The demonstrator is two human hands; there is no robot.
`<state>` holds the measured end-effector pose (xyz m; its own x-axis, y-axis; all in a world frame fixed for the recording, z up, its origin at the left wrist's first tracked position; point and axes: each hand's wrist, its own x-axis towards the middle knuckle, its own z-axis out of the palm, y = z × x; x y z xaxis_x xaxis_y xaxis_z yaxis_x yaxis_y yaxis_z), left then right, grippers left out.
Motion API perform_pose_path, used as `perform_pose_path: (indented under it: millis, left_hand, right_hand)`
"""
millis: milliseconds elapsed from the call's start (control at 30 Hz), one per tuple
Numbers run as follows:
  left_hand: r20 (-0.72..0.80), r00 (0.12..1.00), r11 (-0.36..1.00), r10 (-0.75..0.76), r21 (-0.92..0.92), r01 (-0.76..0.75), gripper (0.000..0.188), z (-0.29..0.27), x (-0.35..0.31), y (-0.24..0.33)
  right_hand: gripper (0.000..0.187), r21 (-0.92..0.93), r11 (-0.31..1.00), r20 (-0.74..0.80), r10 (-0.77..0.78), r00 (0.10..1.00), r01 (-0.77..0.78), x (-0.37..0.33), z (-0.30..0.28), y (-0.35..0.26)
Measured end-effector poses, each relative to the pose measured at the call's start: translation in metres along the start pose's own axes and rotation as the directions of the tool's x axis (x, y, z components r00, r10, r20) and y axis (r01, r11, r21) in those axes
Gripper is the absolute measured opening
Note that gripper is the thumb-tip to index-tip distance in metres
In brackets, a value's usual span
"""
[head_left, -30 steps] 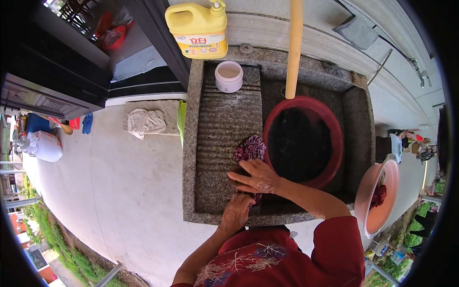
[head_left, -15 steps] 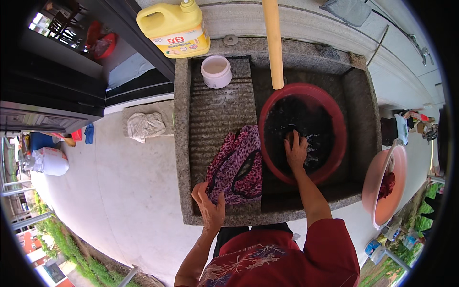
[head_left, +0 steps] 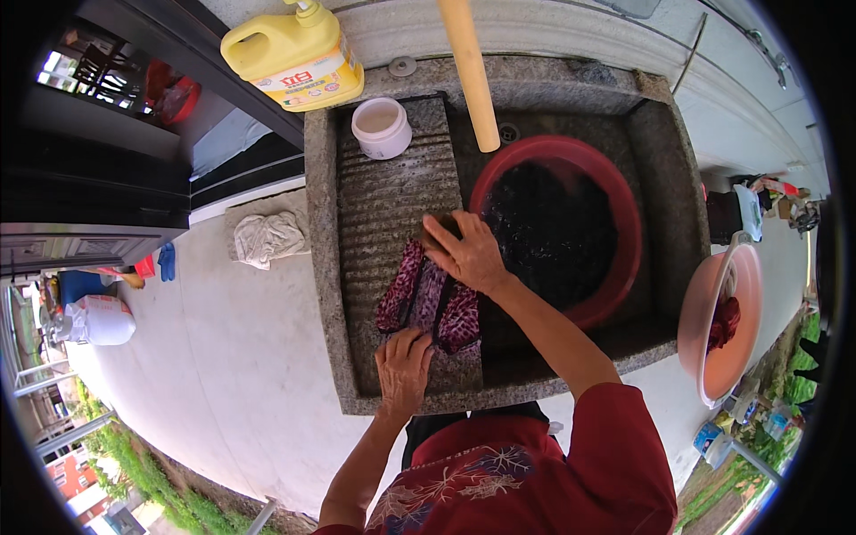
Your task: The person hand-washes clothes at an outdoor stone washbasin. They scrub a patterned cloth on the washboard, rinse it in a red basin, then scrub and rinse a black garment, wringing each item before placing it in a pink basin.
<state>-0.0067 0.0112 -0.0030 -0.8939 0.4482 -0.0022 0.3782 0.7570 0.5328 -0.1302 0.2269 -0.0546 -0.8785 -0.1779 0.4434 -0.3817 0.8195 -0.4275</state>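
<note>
Right hand (head_left: pixel 470 256) has moved from basin (head_left: pixel 629 241) to patterned cloth (head_left: pixel 428 299), grip unclear; left hand (head_left: pixel 404 370) pinches its edge.

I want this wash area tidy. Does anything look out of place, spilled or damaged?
Mildly, yes: the pale cloth lies bunched up left of the stone sink, neither folded nor spread, so it looks dropped, though it may belong there. I see no obvious spill or damage.

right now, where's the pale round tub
In the head view, left of centre, the pale round tub sits on the far end of the ribbed stone washboard, right of the yellow jug.
</note>
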Motion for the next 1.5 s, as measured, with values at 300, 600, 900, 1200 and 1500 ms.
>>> perform_pose_path:
  millis: [300,600,900,1200,1500]
  left_hand:
    - [0.010,0.998,0.997,0.056,-0.049,-0.056,0.014,-0.027,0.046,0.015]
    - [-0.092,0.905,0.739,-0.415,-0.615,0.276,0.016,0.001,0.056,-0.022]
    - [0.136,0.816,-0.262,-0.561,-0.965,-0.019,0.013,-0.107,0.130,0.051]
    - [-0.079,0.867,0.844,-0.492,-0.289,0.452,0.047,-0.021,0.011,0.010]
    - [0.294,0.953,0.992,0.079,0.071,-0.104,0.070,-0.009,-0.001,0.006]
  right_hand:
    - [0.026,-0.529,0.808,-0.107,0.240,0.965,-0.259,-0.087,-0.010,0.085]
    - [0.031,-0.436,0.833,0.106,0.422,0.900,-0.340,-0.160,-0.025,0.113]
    - [0.032,-0.292,0.869,0.263,0.474,0.840,-0.398,-0.165,-0.021,0.113]
    - [0.033,0.573,0.592,0.308,0.486,0.818,-0.567,-0.089,-0.043,0.054]
    - [0.059,0.128,0.968,0.113,-0.230,0.967,0.215,0.004,0.018,-0.061]
